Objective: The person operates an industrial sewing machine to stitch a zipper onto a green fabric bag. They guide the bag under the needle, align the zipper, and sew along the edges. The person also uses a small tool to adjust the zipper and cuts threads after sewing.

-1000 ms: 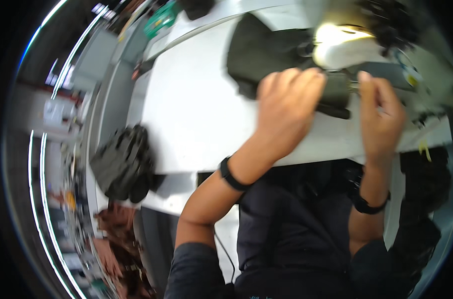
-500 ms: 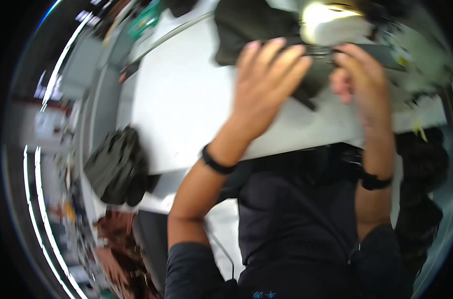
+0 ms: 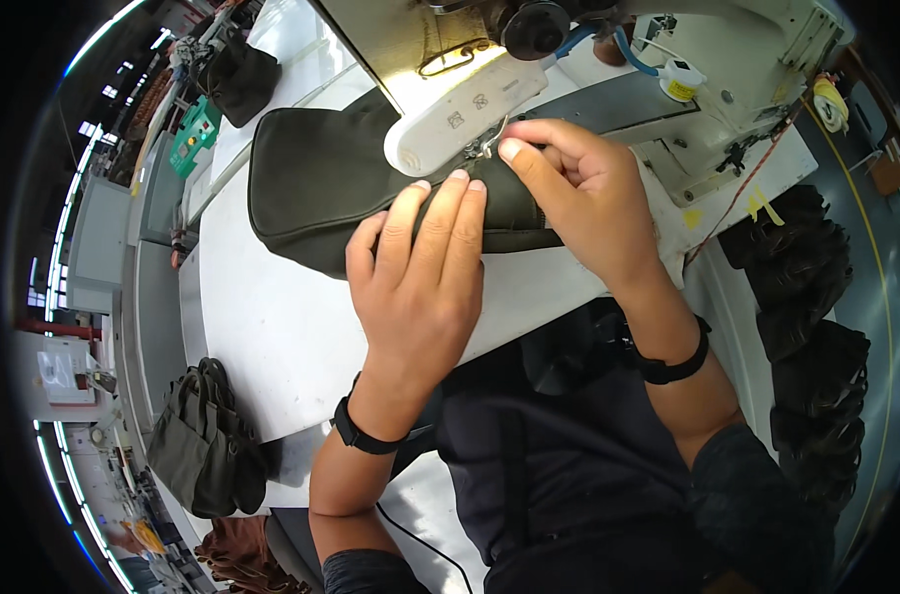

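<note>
A dark olive bag (image 3: 316, 183) lies on the white table under the head of a sewing machine (image 3: 470, 104). Pressed flat on the bag's near side is my left hand (image 3: 420, 267), its fingertips just short of the needle area. My right hand (image 3: 588, 188) is closed, thumb and forefinger together beside the small metal presser foot parts (image 3: 484, 147). What sits between those fingertips is too small to make out. The bag's right portion runs under my right hand and is partly hidden by it.
Another olive bag (image 3: 207, 441) rests at the table's left edge, with brown pieces (image 3: 242, 554) below it. Dark bags (image 3: 816, 386) are piled at the right. A dark bag (image 3: 237, 79) and a green object (image 3: 194, 134) are at the far left.
The view has shifted, so more of the machine and bag shows. My left fingers now lie on the bag near the needle area. My right thumb and forefinger have come together at the presser foot.
</note>
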Demonstrator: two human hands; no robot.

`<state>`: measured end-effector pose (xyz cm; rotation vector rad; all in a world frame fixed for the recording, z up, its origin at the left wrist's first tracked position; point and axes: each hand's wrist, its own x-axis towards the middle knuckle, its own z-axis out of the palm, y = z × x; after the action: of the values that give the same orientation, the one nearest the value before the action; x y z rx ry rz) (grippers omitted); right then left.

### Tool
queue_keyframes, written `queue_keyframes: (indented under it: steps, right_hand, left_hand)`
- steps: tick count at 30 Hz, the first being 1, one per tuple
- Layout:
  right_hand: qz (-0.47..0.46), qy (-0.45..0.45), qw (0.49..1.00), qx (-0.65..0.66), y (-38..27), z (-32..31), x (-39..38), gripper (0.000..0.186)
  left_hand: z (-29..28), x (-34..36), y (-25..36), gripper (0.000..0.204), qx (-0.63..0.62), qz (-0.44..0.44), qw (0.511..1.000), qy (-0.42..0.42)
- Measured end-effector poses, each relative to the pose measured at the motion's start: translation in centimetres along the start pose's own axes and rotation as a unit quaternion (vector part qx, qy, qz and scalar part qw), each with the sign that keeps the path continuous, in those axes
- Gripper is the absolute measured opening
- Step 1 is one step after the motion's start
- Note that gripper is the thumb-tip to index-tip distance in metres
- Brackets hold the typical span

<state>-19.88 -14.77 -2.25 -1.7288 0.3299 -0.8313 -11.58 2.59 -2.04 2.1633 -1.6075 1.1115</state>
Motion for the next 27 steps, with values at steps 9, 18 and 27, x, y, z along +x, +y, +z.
queue_keyframes:
  steps: [9, 18, 27]
  right_hand:
    - [-0.119, 0.088, 0.970, -0.193, 0.3, 1.7, -0.4, 0.020]
    - [-0.031, 0.044, 0.983, -0.178, -0.5, 1.4, -0.2, 0.015]
    - [-0.158, 0.034, 0.972, -0.171, 0.7, 0.9, -1.9, 0.020]
  left_hand:
    - [-0.2, 0.6, 1.1, 0.051, -0.051, -0.054, 0.997, -0.024]
    - [-0.3, 1.0, 2.3, 0.063, -0.051, -0.103, 0.992, -0.056]
    - [-0.2, 1.1, 2.4, 0.065, -0.042, -0.112, 0.991, -0.066]
